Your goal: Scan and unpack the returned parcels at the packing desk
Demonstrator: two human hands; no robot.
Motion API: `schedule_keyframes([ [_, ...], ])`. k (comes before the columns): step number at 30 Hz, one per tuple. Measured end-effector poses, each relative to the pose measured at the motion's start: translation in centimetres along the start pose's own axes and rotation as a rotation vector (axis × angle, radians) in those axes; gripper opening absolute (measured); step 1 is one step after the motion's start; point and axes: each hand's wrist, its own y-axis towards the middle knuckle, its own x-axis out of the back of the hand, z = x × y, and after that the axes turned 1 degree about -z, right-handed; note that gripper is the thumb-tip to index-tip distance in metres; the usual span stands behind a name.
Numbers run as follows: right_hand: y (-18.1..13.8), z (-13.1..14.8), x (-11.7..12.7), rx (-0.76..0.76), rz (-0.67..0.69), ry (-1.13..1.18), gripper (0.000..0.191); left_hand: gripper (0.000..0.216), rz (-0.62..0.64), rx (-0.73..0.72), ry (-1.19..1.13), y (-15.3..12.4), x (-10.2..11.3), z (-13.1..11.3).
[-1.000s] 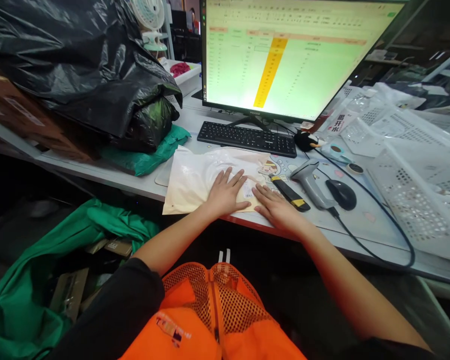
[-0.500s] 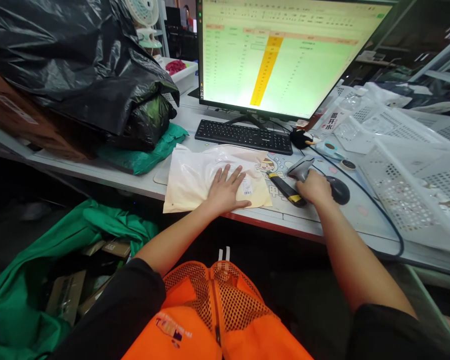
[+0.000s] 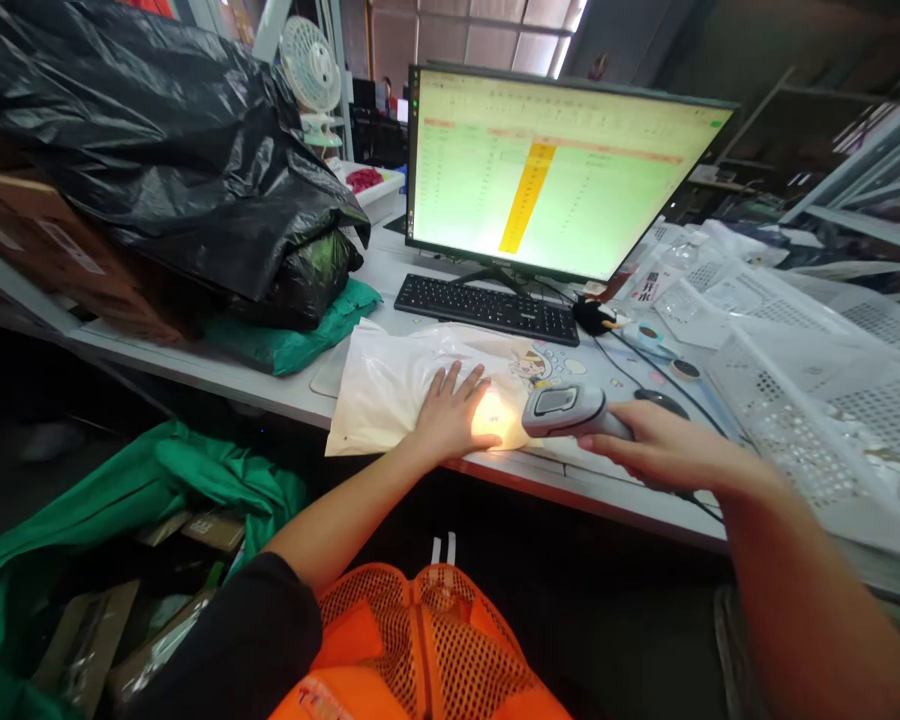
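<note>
Flat on a white plastic mailer bag [image 3: 379, 390] rests my left hand [image 3: 450, 412], its fingers spread. My right hand [image 3: 656, 440] is wrapped round the handle of a grey barcode scanner [image 3: 566, 410], held above the desk's front edge. The scanner's head points left at the bag, and its bright light falls on the label [image 3: 493, 418] beside my left thumb. Glare washes out the label's print. Behind the scanner, a printed desk mat [image 3: 570, 362] lies partly covered.
Behind the bag are a black keyboard [image 3: 487, 308] and a lit monitor [image 3: 547, 180]. White perforated baskets [image 3: 802, 400] stand at the right, a mouse [image 3: 661, 402] nearer. Black plastic [image 3: 180, 170] covers boxes at the left. A green sack [image 3: 157, 470] with parcels sits below.
My right hand has lifted the barcode scanner off the mat and brought it left to the bag. Its light now shines on the label. My left hand stays on the bag.
</note>
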Motion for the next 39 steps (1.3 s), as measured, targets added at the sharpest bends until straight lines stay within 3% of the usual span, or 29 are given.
schedule_keyframes([
  [3, 1.7, -1.2, -0.3, -0.014, -0.064, 0.004, 0.053, 0.103, -0.011, -0.006, -0.019, -0.1, -0.2, 0.0],
  [6, 4.1, -4.2, 0.2, -0.092, -0.221, -0.042, 0.047, 0.103, -0.015, -0.014, -0.034, 0.1, -0.3, 0.0],
  [9, 6.9, -7.1, 0.4, -0.247, -0.42, -0.187, 0.048, 0.101, -0.042, -0.023, -0.053, 0.1, 0.2, -0.3],
  [12, 8.9, -8.6, -0.2, -0.449, -0.557, -0.361, 0.047, 0.076, -0.075, -0.07, -0.105, -0.4, 1.3, -0.4],
  [15, 9.8, -9.1, -1.1, -0.557, -0.6, -0.385, 0.048, 0.058, -0.122, -0.107, -0.139, -1.6, 2.2, 0.2],
  [20, 10.0, -8.3, -0.8, -0.615, -0.626, -0.383, 0.054, 0.072, -0.174, 0.015, -0.053, -3.6, 1.4, 2.5],
  [24, 12.2, -6.0, 1.2, -0.405, -0.9, -0.381, 0.06, 0.062, -0.218, 0.022, -0.032, -4.2, 0.0, 3.1],
  [25, 13.4, -5.3, 1.5, -0.329, -0.885, -0.365, 0.059, 0.061, -0.225, 0.024, -0.03, -4.3, -0.1, 3.0],
  [29, 19.2, -3.4, 1.9, -0.194, -0.576, -0.321, 0.054, 0.06, -0.228, 0.018, -0.029, -4.3, -0.1, 2.9],
  [34, 23.7, -2.2, 1.2, -0.226, -0.529, -0.311, 0.063, 0.06, -0.235, 0.021, -0.029, -4.3, -0.2, 3.1],
  [39, 23.9, -1.0, 1.8, -0.183, -0.482, -0.257, 0.049, 0.059, -0.255, 0.02, -0.05, -4.4, -0.3, 3.1],
])
